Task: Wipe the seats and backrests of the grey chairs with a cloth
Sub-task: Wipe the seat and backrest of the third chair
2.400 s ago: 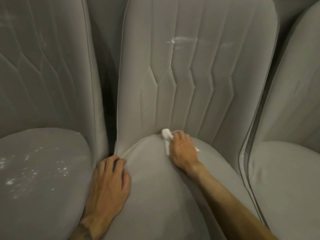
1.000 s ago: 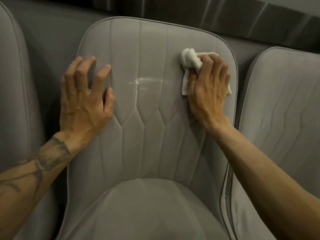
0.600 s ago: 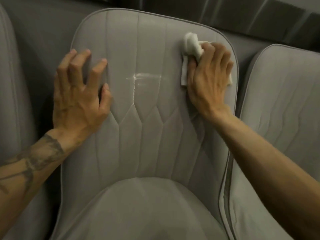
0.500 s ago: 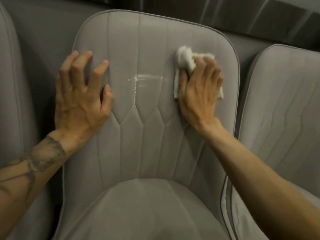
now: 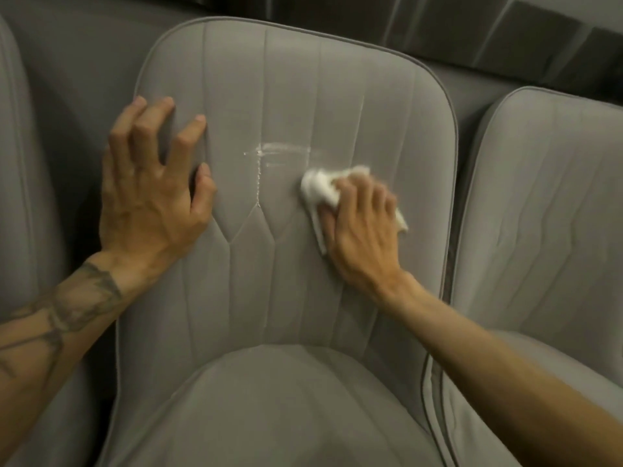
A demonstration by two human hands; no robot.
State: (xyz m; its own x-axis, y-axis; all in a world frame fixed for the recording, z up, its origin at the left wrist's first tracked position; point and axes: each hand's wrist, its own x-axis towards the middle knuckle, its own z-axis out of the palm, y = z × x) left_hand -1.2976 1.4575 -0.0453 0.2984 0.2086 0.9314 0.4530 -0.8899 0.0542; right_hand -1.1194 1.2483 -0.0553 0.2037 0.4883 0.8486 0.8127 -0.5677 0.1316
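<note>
Since the prior frame, right hand (image 5: pixel 362 227) has swept its bunched cloth (image 5: pixel 318 188) downward across the middle backrest (image 5: pixel 293 96), nearing the white smear (image 5: pixel 269 153), apparently unwiped. Left hand (image 5: pixel 151 197), spread, braces the backrest.

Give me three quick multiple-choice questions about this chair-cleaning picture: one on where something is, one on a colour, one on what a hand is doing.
1. Where is the white smear on the backrest?
A. between the two hands
B. right of the cloth
C. on the seat

2. What colour is the cloth?
A. blue
B. white
C. black

3. What is the left hand doing?
A. gripping the cloth
B. resting spread and empty on the backrest
C. hanging off the chair

Answers: 1 A, the smear lies left of the cloth and right of the left hand. 2 B, it shows white under the right hand. 3 B, its fingers are splayed on the fabric, holding nothing.
</note>
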